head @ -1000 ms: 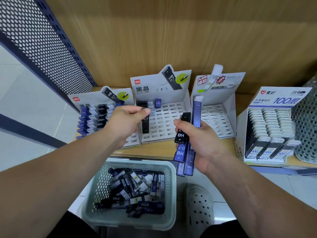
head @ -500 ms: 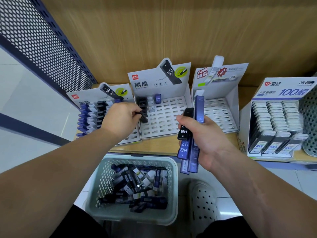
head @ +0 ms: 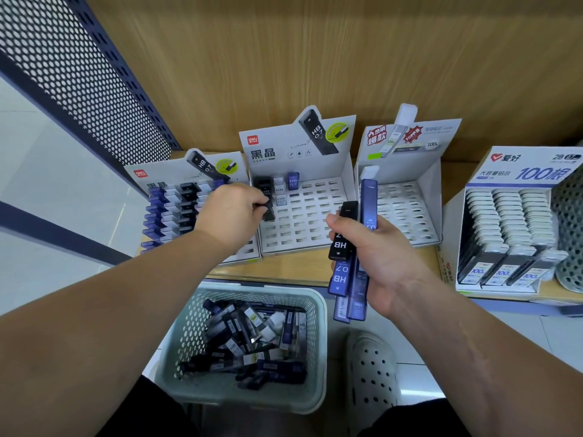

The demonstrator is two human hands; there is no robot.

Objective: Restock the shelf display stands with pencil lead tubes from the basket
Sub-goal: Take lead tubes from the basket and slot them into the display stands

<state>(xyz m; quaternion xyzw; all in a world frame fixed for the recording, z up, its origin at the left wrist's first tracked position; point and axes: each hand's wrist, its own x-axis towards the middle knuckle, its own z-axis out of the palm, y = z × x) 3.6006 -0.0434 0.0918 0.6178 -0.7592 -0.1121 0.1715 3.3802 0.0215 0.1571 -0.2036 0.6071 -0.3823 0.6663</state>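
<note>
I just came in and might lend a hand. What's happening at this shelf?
A person is restocking shelf displays. Their left hand pinches a black pencil lead tube at the left column of the middle display stand, which has mostly empty slots. Their right hand grips a bunch of black and blue tubes. The basket on the floor below holds many more.

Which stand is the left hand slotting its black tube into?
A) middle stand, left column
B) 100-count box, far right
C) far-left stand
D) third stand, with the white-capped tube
A: the left hand pinches a black lead tube over the left column of the middle display stand, just in front of the slotted black tubes there.
</note>
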